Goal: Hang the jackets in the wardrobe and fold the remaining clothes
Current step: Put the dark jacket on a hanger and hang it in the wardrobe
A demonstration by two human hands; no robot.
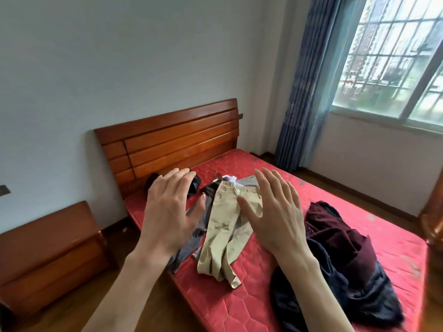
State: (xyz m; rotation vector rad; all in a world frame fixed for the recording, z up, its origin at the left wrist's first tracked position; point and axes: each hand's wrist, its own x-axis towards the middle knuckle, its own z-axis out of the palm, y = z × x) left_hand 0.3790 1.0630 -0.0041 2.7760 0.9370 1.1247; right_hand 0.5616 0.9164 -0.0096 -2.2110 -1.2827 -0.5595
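Beige trousers [221, 232] lie spread on the red mattress [242, 305], waistband toward the headboard. Under their left side lies a grey garment [189, 245], and a small dark item [193, 184] sits near the headboard. A maroon jacket [340, 233] is heaped on a dark navy jacket [335, 291] at the right of the bed. My left hand [169, 212] and my right hand [275, 212] hover above the trousers, palms down, fingers spread, holding nothing. The wardrobe is not in view.
A wooden headboard [175, 140] stands against the far wall. A low wooden cabinet [48, 255] sits on the floor at the left. Blue curtains [304, 92] and a barred window [395, 56] are at the right, with wooden furniture [434, 216] at the right edge.
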